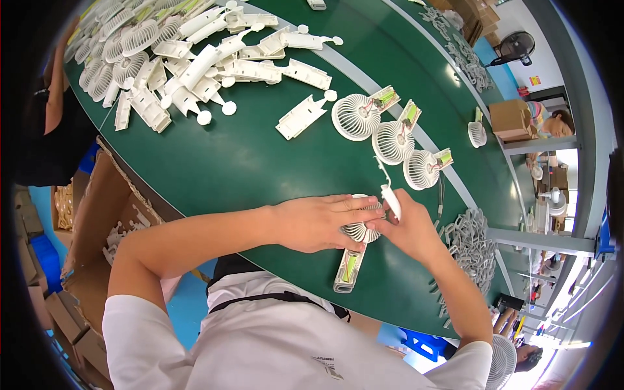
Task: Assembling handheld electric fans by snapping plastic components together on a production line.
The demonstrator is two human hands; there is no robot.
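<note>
A small white handheld fan (369, 234) lies on the green table in front of me, its round grille partly hidden by my fingers. Its opened handle (350, 268) points toward me and shows a green part inside. My left hand (311, 223) lies over the grille and grips its sides with fingers a little apart. In my right hand (411, 226) a white plastic handle cover (391, 202) is pinched, tilted, beside the grille. Three similar fans, one of them a fan (393, 142), lie farther off with their handles open. A loose handle cover (302, 117) rests left of them.
White fan heads (140, 36) and handle covers (247, 70) are piled at the far left. Grey clip-like parts (469, 250) lie heaped at the right. A cardboard box (91, 266) stands by the table's left edge. Another person's arm (55, 97) shows at far left.
</note>
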